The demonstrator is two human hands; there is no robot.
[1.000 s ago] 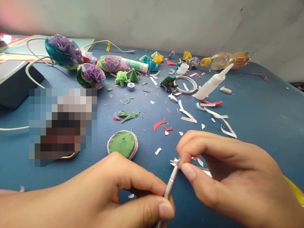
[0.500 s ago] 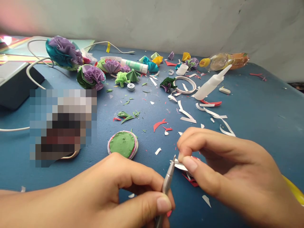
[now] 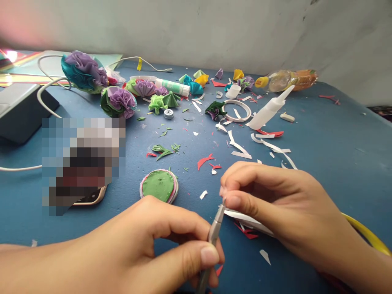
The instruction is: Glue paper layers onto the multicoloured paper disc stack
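Observation:
My left hand [image 3: 171, 241] grips a grey metal pen-like tool [image 3: 216, 228] between thumb and fingers, its tip pointing up and away from me. The thumb and fingertips of my right hand [image 3: 269, 196] are pinched together at that tip; whatever they hold is too small to make out. Beneath my right hand lie a white-edged piece [image 3: 245, 220], partly hidden, and red paper scraps [image 3: 249, 234]. Beyond my left hand rests a round disc with a green top [image 3: 158, 185] and pink and white edges.
Folded-paper balls [image 3: 84, 71], a glue stick [image 3: 173, 87], a white nozzle bottle [image 3: 269, 108], a tape ring [image 3: 237, 111] and a plastic bottle [image 3: 290, 80] stand or lie farther back. Left are a blurred phone [image 3: 84, 163] and a dark box [image 3: 24, 114]. Paper scraps litter the blue table [image 3: 337, 163].
My right hand has moved left, bringing its pinched fingertips onto the tool's tip. More of the white-edged piece shows beneath it. My left hand has barely moved.

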